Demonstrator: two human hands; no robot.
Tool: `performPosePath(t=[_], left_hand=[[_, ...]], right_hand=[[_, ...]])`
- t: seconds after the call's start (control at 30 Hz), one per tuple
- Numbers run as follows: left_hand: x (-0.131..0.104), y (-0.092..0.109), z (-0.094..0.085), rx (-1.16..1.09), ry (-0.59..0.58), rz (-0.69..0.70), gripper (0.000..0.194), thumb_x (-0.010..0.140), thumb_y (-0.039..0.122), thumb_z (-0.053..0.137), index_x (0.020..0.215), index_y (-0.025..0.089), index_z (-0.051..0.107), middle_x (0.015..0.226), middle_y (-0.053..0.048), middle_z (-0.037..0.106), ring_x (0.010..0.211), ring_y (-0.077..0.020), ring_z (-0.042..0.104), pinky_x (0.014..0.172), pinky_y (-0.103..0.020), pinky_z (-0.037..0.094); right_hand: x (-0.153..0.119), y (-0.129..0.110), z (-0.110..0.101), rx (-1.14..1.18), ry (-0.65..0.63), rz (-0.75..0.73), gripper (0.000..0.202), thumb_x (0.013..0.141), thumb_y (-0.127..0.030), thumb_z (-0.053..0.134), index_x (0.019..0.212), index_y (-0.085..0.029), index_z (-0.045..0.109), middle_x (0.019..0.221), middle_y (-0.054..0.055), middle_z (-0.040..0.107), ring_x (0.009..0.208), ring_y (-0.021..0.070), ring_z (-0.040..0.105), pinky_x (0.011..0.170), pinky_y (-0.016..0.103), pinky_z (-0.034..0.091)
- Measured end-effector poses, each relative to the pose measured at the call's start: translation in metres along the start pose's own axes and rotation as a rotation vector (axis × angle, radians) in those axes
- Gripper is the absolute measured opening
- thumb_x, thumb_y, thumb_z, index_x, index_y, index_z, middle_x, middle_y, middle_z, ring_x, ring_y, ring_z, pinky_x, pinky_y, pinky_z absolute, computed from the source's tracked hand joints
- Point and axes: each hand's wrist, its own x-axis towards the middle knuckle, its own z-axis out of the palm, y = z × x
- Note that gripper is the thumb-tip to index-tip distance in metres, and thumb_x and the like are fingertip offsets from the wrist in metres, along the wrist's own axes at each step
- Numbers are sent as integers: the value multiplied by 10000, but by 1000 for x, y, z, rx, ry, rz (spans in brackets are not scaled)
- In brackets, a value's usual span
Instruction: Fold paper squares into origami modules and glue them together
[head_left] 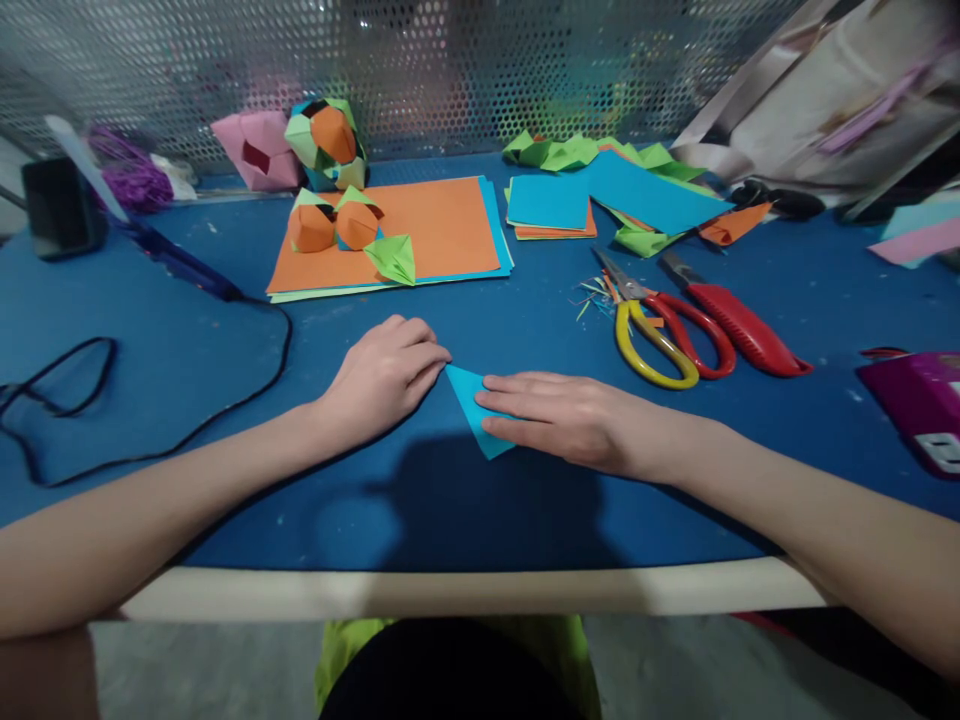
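A small piece of blue paper, folded into a triangular shape, lies on the blue table in front of me. My left hand has its fingers curled together, their tips at the paper's upper left corner. Stretched across the paper's right part, my right hand presses down with flat, slightly spread fingers and hides that side. Beyond the hands, a green folded paper piece and two orange folded units rest on a stack of orange, blue and green sheets.
Scissors and a red-handled cutter lie right of my hands, near paper scraps. Blue paper squares and green folded pieces stand behind. A glue gun trails its cord at left. A purple object sits far right.
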Motion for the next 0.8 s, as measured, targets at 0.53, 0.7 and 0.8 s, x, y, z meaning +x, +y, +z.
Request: performPosePath(t=[0.53, 0.7, 0.8], left_hand=[[0, 4, -8, -56, 27, -55, 218, 890, 197, 460, 864, 129, 665, 840, -74, 644, 788, -175, 564, 716, -318, 490], [-16, 34, -15, -93, 56, 66, 224, 895, 179, 434, 1016, 120, 613, 1064, -128, 638, 1014, -207, 585, 863, -360, 510], [-28, 54, -11, -46, -34, 174, 350, 905, 258, 416, 1187, 73, 511, 1224, -194, 573, 1213, -282, 489, 967, -435, 465]], right_hand=[[4, -2, 3, -120, 79, -39, 311, 953, -139, 370, 1071, -124, 657, 1122, 105, 678, 1109, 251, 600, 881, 408, 543], [6, -4, 8, -41, 122, 90, 288, 954, -216, 404, 1083, -126, 646, 1097, 102, 690, 1084, 223, 617, 901, 373, 534], [8, -4, 11, 10, 109, 118, 282, 953, -230, 407, 1067, -136, 647, 1107, 104, 684, 1098, 206, 606, 912, 356, 524]])
